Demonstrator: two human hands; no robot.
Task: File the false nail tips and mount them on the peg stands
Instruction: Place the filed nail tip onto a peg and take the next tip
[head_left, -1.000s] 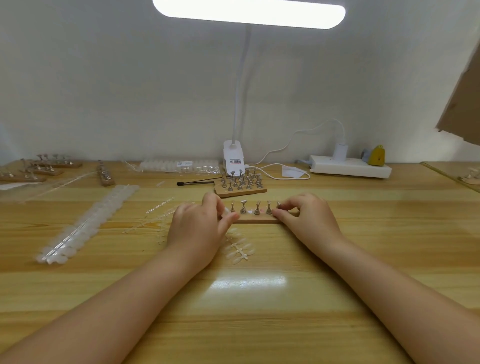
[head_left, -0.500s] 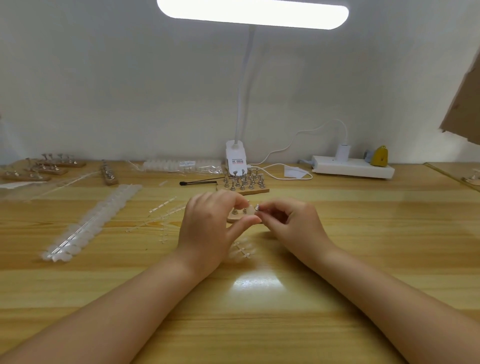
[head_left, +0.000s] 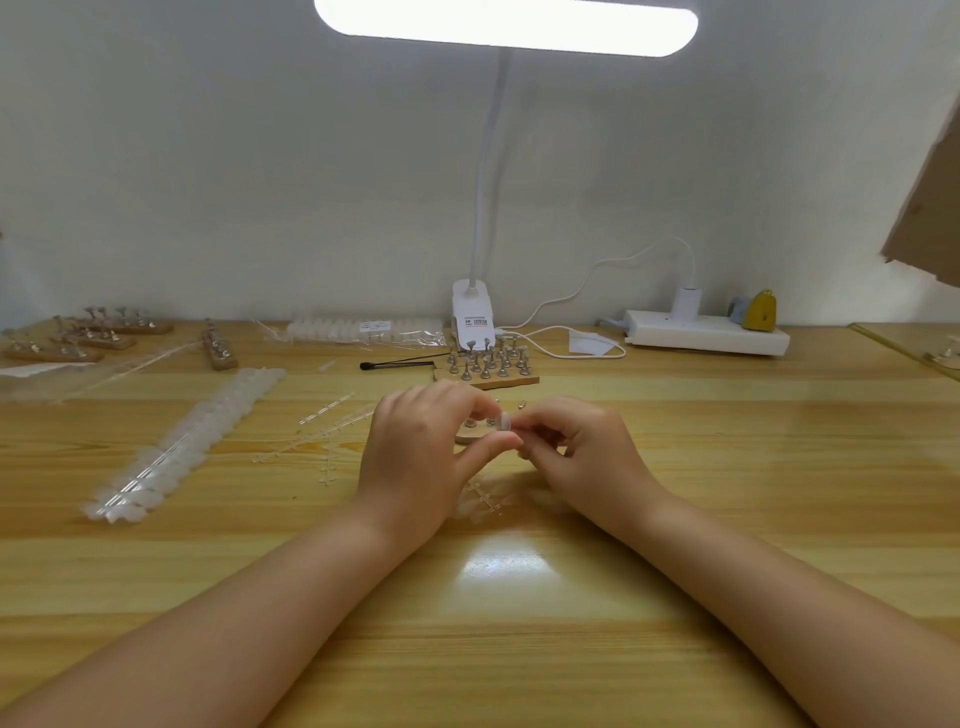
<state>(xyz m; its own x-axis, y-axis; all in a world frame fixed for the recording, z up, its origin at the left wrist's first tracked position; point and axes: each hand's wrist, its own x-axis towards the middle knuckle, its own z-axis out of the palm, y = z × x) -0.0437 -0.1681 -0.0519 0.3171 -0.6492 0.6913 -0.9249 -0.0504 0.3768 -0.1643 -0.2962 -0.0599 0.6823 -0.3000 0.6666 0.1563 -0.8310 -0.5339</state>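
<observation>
Left hand (head_left: 415, 457) steadies peg stand (head_left: 470, 435), nail tip (head_left: 504, 420) pinched by right hand (head_left: 576, 447); tip could be dropped if misaligned.

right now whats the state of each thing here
left hand: curled round the wooden peg stand, tilting it up
right hand: pinching a false nail tip against a peg
desk lamp: lit
white charger: plugged into the power strip
loaded peg block: flat on the table, untouched
</observation>
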